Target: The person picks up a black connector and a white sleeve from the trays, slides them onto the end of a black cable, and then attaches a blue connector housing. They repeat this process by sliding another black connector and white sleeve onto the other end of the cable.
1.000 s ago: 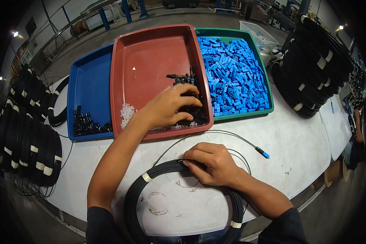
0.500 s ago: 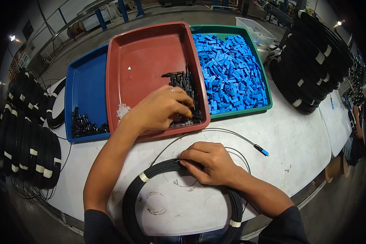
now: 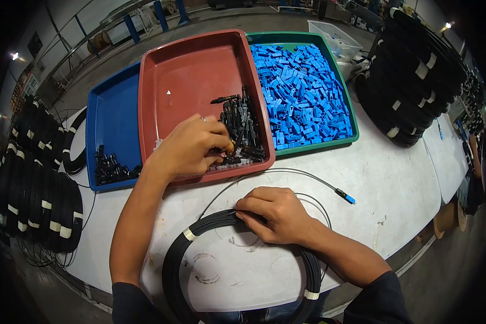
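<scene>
My left hand [image 3: 191,146] is inside the red tray [image 3: 183,70], at its near side. Its fingers are curled down beside a heap of black connector parts [image 3: 243,116], and whatever is between the fingertips is hidden. My right hand [image 3: 278,216] grips the top of a black cable coil [image 3: 174,264], thumb and fingers closed round the strands. White tape bands bind this coil. From it a loose cable end curves right across the table and ends in a blue-tipped connector [image 3: 345,196].
A green tray [image 3: 355,121] full of blue connector pieces [image 3: 302,97] stands to the right. The blue tray [image 3: 113,97] at left holds black parts [image 3: 110,167]. Stacked cable coils [image 3: 410,81] rise at right, with more coils [image 3: 38,200] at left. Behind is a clear bin [image 3: 335,40].
My left hand has shifted left within the red tray, uncovering more of the black parts and hiding most of the small whitish pieces. My right hand stays on the coil.
</scene>
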Demonstrator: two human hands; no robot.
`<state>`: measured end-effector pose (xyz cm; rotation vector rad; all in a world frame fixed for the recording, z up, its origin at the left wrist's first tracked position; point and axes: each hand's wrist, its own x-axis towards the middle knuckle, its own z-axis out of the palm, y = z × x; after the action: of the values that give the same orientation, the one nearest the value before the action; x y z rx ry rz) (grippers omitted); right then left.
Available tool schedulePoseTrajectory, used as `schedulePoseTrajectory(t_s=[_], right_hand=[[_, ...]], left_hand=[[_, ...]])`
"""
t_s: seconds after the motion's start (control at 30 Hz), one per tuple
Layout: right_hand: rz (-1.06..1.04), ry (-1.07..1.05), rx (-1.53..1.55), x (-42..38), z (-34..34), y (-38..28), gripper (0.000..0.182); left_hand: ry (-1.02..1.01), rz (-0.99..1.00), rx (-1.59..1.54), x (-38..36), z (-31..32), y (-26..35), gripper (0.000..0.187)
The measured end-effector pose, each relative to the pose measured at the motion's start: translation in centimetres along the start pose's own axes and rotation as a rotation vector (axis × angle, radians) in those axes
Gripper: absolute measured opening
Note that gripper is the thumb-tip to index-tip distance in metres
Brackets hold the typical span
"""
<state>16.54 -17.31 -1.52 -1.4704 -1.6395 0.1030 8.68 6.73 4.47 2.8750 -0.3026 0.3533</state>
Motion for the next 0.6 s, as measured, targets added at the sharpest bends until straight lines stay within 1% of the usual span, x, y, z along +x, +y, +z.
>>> schedulePoseTrajectory(t_s=[0.03,0.1,0.13,0.2,0.23,0.3,0.43,0.5,0.53,0.6], right_hand=[[-0.003,-0.010,-0.015,0.0,-0.1,0.0,0.013],[-0.010,-0.021,-0.028,0.0,-0.1,0.0,0.014],[-0.012,-0.018,-0.025,0.0,-0.1,0.0,0.014],[-0.018,-0.019,-0.023,0.1,-0.1,0.1,0.015],[-0.016,-0.016,-0.024,0.1,-0.1,0.0,0.015],[-0.016,-0.016,-0.024,0.1,0.0,0.0,0.015],[-0.008,-0.017,-0.015,0.1,0.0,0.1,0.015],[-0.008,-0.018,-0.013,0.1,0.0,0.0,0.014],[-0.009,-0.017,-0.013,0.0,-0.1,0.0,0.015],[-0.011,-0.012,-0.015,0.0,-0.1,0.0,0.015]], left_hand=[[-0.003,-0.001,-0.001,-0.2,0.1,0.2,0.027],[-0.124,-0.097,0.036,-0.6,0.3,0.3,0.026],[-0.123,-0.100,0.038,-0.7,0.5,0.1,0.026],[-0.109,-0.132,-0.056,-0.6,1.5,-0.4,0.023],[-0.105,-0.133,-0.055,-0.5,1.8,-0.5,0.023],[-0.055,-0.056,-0.040,-0.3,2.3,-0.5,0.020],[0.022,-0.019,-0.035,0.3,2.3,-0.4,0.018],[0.061,-0.137,-0.255,0.7,1.9,-0.5,0.022],[0.062,-0.136,-0.252,0.7,1.6,-0.4,0.022],[0.092,-0.305,-0.493,0.7,0.8,0.0,0.031]])
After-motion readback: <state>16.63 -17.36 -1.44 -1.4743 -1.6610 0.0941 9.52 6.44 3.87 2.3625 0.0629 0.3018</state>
